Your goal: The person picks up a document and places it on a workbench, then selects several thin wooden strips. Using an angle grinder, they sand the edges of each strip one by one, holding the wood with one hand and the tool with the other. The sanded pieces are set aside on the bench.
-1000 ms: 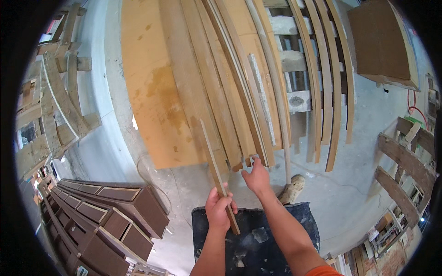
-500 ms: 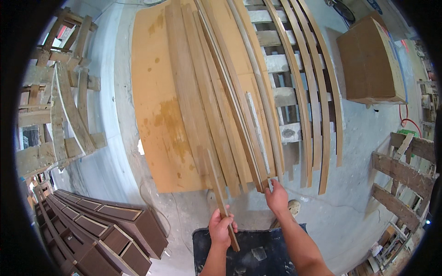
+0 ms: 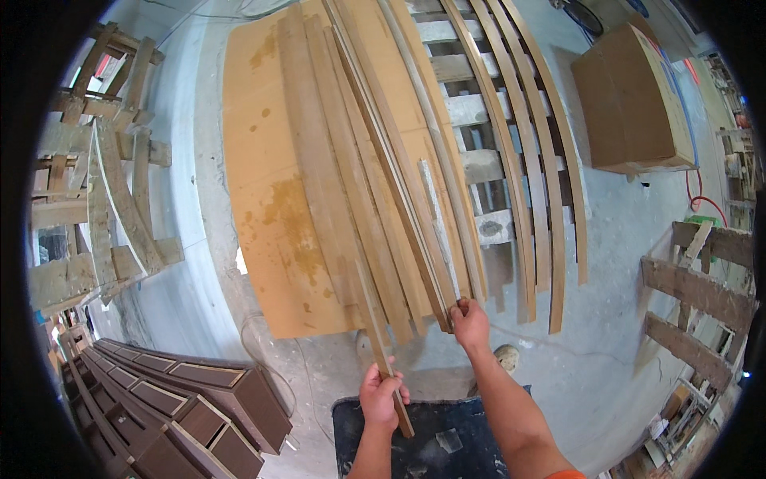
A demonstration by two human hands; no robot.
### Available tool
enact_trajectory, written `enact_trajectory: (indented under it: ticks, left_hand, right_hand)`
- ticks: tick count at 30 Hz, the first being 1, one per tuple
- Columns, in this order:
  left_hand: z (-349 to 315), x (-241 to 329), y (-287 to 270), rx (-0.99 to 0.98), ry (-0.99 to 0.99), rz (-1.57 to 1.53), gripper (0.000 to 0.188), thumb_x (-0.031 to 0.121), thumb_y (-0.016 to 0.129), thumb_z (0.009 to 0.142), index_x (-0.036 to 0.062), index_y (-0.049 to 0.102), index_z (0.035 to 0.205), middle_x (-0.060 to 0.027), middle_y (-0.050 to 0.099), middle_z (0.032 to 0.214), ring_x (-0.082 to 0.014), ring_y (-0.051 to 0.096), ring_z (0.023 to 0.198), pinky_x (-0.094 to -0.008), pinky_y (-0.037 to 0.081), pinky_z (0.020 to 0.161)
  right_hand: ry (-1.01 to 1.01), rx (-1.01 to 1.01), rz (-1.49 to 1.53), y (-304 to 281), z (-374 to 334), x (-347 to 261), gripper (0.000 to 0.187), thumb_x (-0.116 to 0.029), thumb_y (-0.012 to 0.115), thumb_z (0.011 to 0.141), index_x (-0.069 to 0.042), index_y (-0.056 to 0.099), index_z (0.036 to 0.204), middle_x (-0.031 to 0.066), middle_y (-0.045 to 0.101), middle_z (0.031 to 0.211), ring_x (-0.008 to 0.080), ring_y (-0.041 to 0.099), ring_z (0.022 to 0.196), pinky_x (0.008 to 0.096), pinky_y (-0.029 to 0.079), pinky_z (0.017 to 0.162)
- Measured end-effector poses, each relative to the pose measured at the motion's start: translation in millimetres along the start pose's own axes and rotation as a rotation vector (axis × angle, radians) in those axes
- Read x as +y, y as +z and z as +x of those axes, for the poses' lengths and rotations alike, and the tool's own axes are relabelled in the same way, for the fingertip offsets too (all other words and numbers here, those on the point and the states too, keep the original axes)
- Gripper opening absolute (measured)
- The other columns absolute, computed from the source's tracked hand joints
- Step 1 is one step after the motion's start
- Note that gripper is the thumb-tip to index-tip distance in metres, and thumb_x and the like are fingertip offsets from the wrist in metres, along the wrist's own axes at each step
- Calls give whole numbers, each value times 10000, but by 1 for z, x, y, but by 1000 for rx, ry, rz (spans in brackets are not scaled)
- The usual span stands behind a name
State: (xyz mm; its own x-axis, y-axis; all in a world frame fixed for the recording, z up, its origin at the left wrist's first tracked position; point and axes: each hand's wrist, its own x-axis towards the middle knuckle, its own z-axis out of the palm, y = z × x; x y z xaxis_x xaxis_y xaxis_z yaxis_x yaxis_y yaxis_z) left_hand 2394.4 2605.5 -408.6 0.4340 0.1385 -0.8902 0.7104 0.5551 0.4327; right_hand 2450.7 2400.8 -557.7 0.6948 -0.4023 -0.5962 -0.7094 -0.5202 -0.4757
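Note:
My left hand (image 3: 381, 395) is closed around the near end of a narrow wooden strip (image 3: 373, 339), which slants away over the board. The fingers of my right hand (image 3: 471, 323) pinch together at the near end of a thin, white-smeared stick (image 3: 435, 207); the fingertips partly hide that end. Just left of this hand, a long wooden strip with a pale groove (image 3: 399, 180) ends. Further long, flat wooden strips (image 3: 315, 176) lie side by side on an orange-tan board (image 3: 255, 199).
Right of the board, several thin strips (image 3: 552, 239) rest across a slatted pallet (image 3: 483, 166). A black, paint-spotted surface (image 3: 431, 439) is below my hands. Brown cabinet frames (image 3: 239, 399) stand at lower left, a cardboard box (image 3: 626, 104) at upper right, wooden pallets (image 3: 686, 279) at the sides.
My right hand has moved slightly left and up, its fingers closing at the white-smeared stick's near end. My left hand keeps its hold on the strip. The view has shifted slightly.

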Motion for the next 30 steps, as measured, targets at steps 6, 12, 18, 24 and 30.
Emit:
enact_trajectory:
  ticks: [6, 12, 18, 24, 30]
  left_hand:
    - [-2, 0, 2, -10, 17, 7, 464, -67, 565, 870, 25, 603, 1323, -76, 624, 954, -179, 606, 600, -334, 508, 487]
    - [-3, 1, 6, -22, 28, 34, 465, -62, 565, 878, 16, 594, 1336, -75, 622, 952, -174, 603, 603, -324, 505, 485]
    - [-4, 2, 8, -11, 25, 70, 482, -50, 552, 859, 7, 568, 1337, -94, 615, 945, -201, 604, 615, -345, 514, 492]
    - [-5, 4, 10, -9, 28, 85, 492, -46, 543, 858, -9, 559, 1349, -99, 611, 953, -200, 600, 619, -344, 509, 496]
    - [-3, -2, 5, 2, 24, 87, 487, -48, 541, 853, -9, 562, 1338, -89, 616, 918, -192, 596, 606, -337, 506, 481]
  right_hand:
    - [3, 59, 16, -8, 0, -7, 320, -233, 692, 906, -27, 677, 1151, 198, 756, 954, 369, 734, 919, 446, 569, 832]
    - [-45, 42, 45, -8, 4, -15, 312, -212, 706, 886, -27, 673, 1134, 190, 755, 961, 377, 730, 913, 459, 568, 831]
    - [15, 4, 38, -1, -8, 4, 467, -253, 782, 836, 18, 644, 1190, 195, 753, 986, 360, 728, 921, 440, 567, 839]
    - [24, -122, 140, 18, -15, 38, 471, -193, 801, 865, 19, 611, 1239, 137, 749, 961, 251, 719, 877, 371, 558, 809]
    - [483, -254, 750, 11, -15, 37, 486, -93, 796, 887, -16, 561, 1306, 78, 698, 1029, 186, 679, 883, 324, 556, 777]
